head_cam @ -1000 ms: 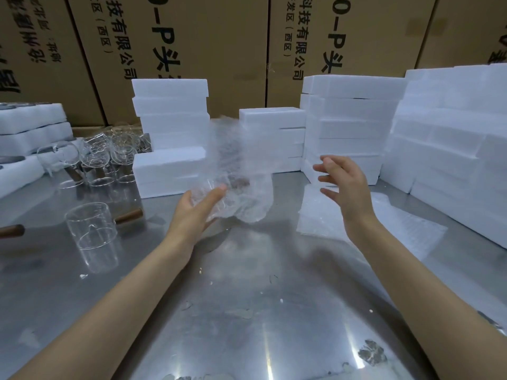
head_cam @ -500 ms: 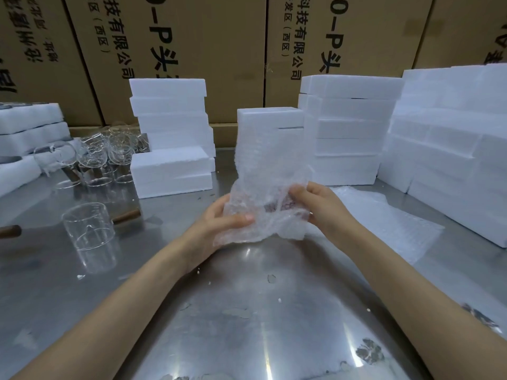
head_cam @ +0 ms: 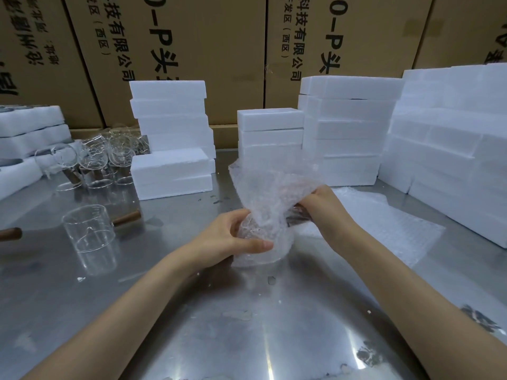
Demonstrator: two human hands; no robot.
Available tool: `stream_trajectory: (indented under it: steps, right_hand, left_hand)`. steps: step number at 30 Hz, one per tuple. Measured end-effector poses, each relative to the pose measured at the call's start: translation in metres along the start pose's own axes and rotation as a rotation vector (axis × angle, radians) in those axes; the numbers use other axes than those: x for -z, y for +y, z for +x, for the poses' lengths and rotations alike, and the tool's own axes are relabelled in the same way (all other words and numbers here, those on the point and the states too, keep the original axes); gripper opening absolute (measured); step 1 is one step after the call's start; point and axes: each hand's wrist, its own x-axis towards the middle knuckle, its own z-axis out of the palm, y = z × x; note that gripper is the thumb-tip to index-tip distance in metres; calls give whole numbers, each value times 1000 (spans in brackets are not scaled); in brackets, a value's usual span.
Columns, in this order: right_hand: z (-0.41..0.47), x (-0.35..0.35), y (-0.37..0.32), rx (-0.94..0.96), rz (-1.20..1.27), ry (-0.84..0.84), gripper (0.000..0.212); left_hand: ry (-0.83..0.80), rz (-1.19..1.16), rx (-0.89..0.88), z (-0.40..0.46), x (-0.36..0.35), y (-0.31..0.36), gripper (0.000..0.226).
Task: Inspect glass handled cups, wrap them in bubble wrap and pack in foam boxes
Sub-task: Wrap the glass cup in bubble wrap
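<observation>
The glass cup (head_cam: 260,242) is largely hidden inside the bubble wrap (head_cam: 271,193), only its curved base and a dark handle being faintly made out through the film. It is held just above the steel table (head_cam: 247,325), in front of the middle stack of foam boxes (head_cam: 270,133). The wrapped base is cupped by the left hand (head_cam: 227,239), thumb laid across the front. The film and handle are pinched by the right hand (head_cam: 322,202), whose fingertips are covered. One bare cup (head_cam: 87,231) stands at left; the cluster of cups (head_cam: 104,157) behind cannot be counted.
</observation>
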Motion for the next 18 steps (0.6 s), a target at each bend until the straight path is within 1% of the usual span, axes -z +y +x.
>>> stream_trajectory:
  steps: [2, 4, 6, 7, 11, 14, 15, 18]
  right_hand:
    - [-1, 1, -1, 28, 33, -36, 31]
    - [-2, -1, -2, 47, 57, -85, 23]
    - [-2, -2, -1, 41, 62, -107, 14]
    - [-1, -2, 0, 32, 62, -115, 13]
    - [-3, -3, -1, 7, 78, -194, 25]
    - [-5, -5, -2, 9, -20, -289, 37]
    - [-5, -4, -2, 4, -72, -323, 37]
    - [-7, -7, -2, 10, -242, -391, 30]
  left_hand:
    - [43, 38, -18, 1, 0, -1, 44]
    - [88, 71, -36, 1, 0, -2, 44]
    - [124, 66, -47, 1, 1, -2, 48]
    - [130, 56, -58, 1, 2, -2, 50]
    - [136, 1, -58, 0, 2, -2, 52]
    - [135, -8, -50, -2, 3, -3, 65]
    - [133, -16, -59, -3, 3, -4, 63]
    - [132, -5, -77, -3, 3, -5, 46]
